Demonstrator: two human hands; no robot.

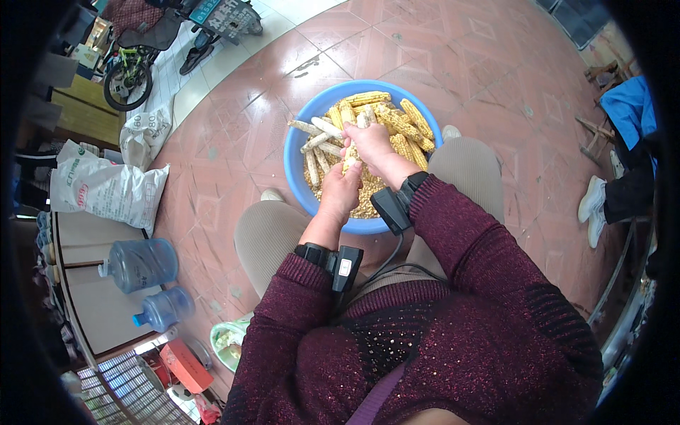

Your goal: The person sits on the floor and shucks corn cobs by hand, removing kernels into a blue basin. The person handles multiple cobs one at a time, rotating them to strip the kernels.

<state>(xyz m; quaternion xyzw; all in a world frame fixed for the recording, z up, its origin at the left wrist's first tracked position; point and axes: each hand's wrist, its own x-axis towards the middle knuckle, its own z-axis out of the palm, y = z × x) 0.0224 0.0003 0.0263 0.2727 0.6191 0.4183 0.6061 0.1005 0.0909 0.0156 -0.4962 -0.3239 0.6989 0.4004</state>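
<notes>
Over a blue plastic basin [296, 178], my left hand [340, 192] grips the near end of a partly shelled ear of corn [350, 155]. My right hand [372, 143] is closed just beyond it, fingers against the same ear. A pale cob end [365, 119] sticks out past the right knuckles; whether that hand holds it too, I cannot tell. Bare cobs [314, 141] lie in the basin's left side. Several yellow ears of corn [417, 118] fill the far and right side. Loose kernels [366, 204] cover the bottom.
The basin stands on red floor tiles [239, 143] between my knees. To the left are white woven sacks [109, 191], blue water jugs [146, 264] and a red box [186, 365]. A small bicycle [127, 79] stands far left. At right is a seated person's white shoe [592, 199].
</notes>
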